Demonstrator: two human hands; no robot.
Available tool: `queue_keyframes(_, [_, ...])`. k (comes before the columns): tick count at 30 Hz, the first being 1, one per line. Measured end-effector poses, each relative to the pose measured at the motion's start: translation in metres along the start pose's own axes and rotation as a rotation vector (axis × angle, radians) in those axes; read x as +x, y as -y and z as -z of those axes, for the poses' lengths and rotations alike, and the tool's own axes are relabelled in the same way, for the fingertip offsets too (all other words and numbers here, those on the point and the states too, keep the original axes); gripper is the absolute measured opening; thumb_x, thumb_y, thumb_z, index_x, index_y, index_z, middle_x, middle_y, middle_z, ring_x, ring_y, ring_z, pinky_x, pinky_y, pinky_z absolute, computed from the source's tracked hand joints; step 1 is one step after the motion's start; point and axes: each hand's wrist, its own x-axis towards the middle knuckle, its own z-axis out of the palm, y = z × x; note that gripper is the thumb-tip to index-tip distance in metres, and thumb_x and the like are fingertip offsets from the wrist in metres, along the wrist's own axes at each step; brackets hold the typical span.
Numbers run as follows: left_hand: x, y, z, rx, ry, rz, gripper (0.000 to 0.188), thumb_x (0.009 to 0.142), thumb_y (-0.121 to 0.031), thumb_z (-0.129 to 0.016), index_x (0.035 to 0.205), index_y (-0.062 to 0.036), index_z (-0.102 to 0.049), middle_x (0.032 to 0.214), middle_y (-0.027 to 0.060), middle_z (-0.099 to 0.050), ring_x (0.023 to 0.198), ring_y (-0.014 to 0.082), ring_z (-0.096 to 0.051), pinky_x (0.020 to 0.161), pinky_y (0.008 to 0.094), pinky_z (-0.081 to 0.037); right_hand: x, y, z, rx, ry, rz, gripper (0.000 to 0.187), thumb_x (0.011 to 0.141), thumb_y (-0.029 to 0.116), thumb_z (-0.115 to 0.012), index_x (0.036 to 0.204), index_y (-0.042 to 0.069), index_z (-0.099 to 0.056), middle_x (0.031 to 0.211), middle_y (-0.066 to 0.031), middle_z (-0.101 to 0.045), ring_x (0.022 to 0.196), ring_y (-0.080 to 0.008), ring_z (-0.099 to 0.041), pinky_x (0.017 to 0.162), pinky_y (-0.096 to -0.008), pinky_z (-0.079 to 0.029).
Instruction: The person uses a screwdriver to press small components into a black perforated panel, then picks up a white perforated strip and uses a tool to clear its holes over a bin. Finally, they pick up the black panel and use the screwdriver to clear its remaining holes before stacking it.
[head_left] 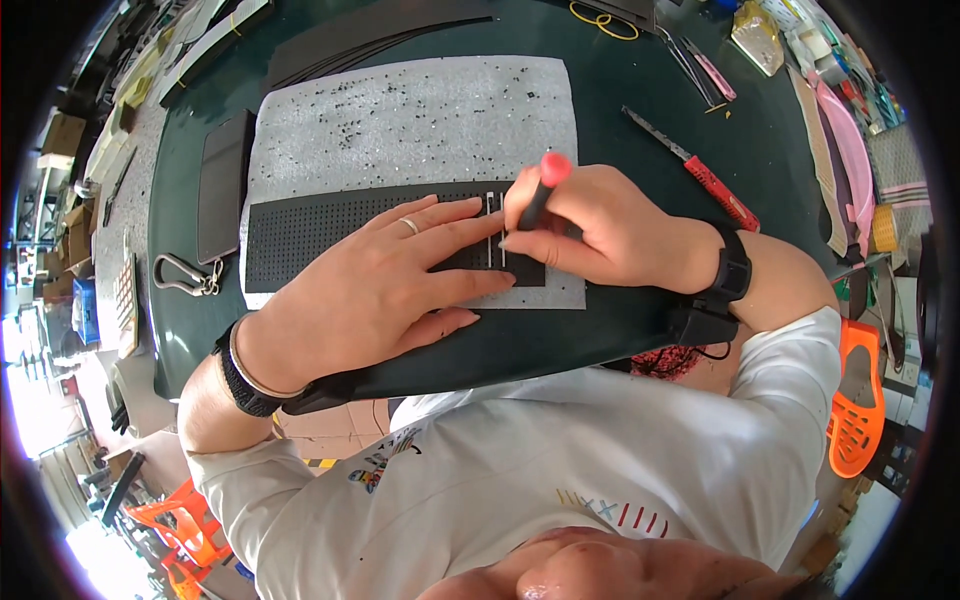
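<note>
A black panel (310, 240) dotted with rows of small holes lies on a white foam sheet (400, 120). My left hand (385, 265) rests flat on its right part, fingers spread and pointing right. In my right hand (610, 230) is a screwdriver (545, 190) with a red-capped black handle, held upright and slightly tilted. Its tip is hidden behind my fingers, over the panel's right end. Two thin pale metal strips (491, 255) run across the panel between my hands. Many tiny dark bits are scattered over the foam above the panel.
Left of the foam lie a dark phone-like slab (226, 185) and a carabiner strap (187, 275). A red-handled knife (715, 190) and tweezers (690, 68) are at the right. Dark sheets (370, 40) lie at the back of the green table mat (600, 335). An orange chair (855, 410) stands at right.
</note>
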Motion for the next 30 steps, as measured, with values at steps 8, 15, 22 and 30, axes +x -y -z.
queue_keyframes(8, [0.0017,0.0014,-0.0001,0.007,0.018,0.012,0.038,0.085,-0.019,-0.070,0.122,-0.0144,-0.065,0.140,0.0148,-0.051,0.130,0.0337,-0.048,0.110,0.0471,-0.039,0.0019,0.0033,0.0021,-0.036,-0.064,-0.014,0.014,0.090,0.007,-0.069,0.100,0.004,-0.058,0.088,-0.0065,-0.062,0.066,-0.0199,-0.059,0.059,-0.0297,-0.046])
queue_keyframes(15, [0.0015,0.0006,0.0005,0.015,0.010,-0.001,0.040,0.084,-0.019,-0.070,0.124,-0.0144,-0.064,0.137,0.0147,-0.052,0.129,0.0334,-0.049,0.110,0.0466,-0.039,0.0030,0.0022,0.0018,-0.078,-0.058,0.010,0.015,0.091,0.008,-0.069,0.100,0.005,-0.058,0.088,-0.0063,-0.062,0.065,-0.0197,-0.058,0.059,-0.0299,-0.046])
queue_keyframes(22, [0.0017,0.0003,-0.0021,0.000,-0.017,0.023,0.046,0.082,-0.021,-0.073,0.126,-0.0139,-0.064,0.136,0.0141,-0.053,0.128,0.0351,-0.049,0.108,0.0461,-0.041,0.0032,0.0004,0.0010,-0.101,-0.069,0.000,0.015,0.091,0.009,-0.069,0.099,0.005,-0.058,0.088,-0.0062,-0.062,0.065,-0.0199,-0.058,0.059,-0.0299,-0.046])
queue_keyframes(30, [0.0016,0.0018,-0.0027,0.030,-0.029,0.021,0.045,0.082,-0.022,-0.072,0.125,-0.0113,-0.062,0.135,0.0143,-0.052,0.127,0.0325,-0.050,0.107,0.0443,-0.042,0.0041,0.0009,0.0032,-0.096,-0.074,-0.031,0.013,0.091,0.009,-0.068,0.098,0.005,-0.058,0.088,-0.0061,-0.062,0.065,-0.0189,-0.058,0.059,-0.0294,-0.046])
